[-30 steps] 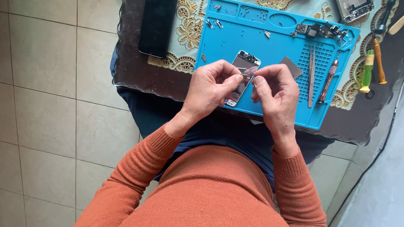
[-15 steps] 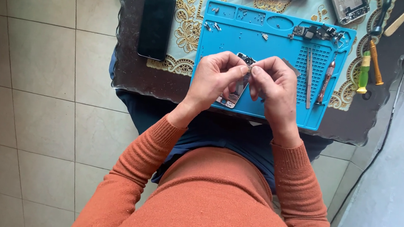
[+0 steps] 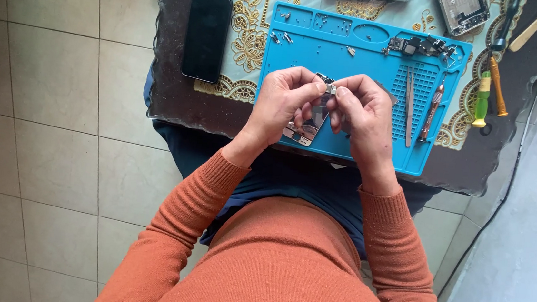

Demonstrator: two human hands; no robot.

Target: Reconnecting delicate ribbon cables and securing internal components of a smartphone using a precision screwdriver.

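My left hand [image 3: 284,100] and my right hand [image 3: 361,110] meet over a blue repair mat [image 3: 297,43], fingertips pinched together on a tiny metal part [image 3: 330,88]. Under them lies an opened phone [image 3: 310,123] on the mat, mostly hidden by my fingers. Which hand carries the part's weight I cannot tell; both thumbs and forefingers touch it. My orange sleeves run down toward the bottom of the view.
A black phone [image 3: 207,34] lies left of the mat on the dark table [image 3: 169,97]. Tweezers [image 3: 409,105] and a small screwdriver [image 3: 432,111] rest on the mat's right side. A green-handled screwdriver [image 3: 482,98], an orange one [image 3: 498,87] and loose phone parts [image 3: 423,47] lie beyond.
Both hands have lifted slightly off the opened phone and drawn their fingertips together on the small part. The view has shifted a little.
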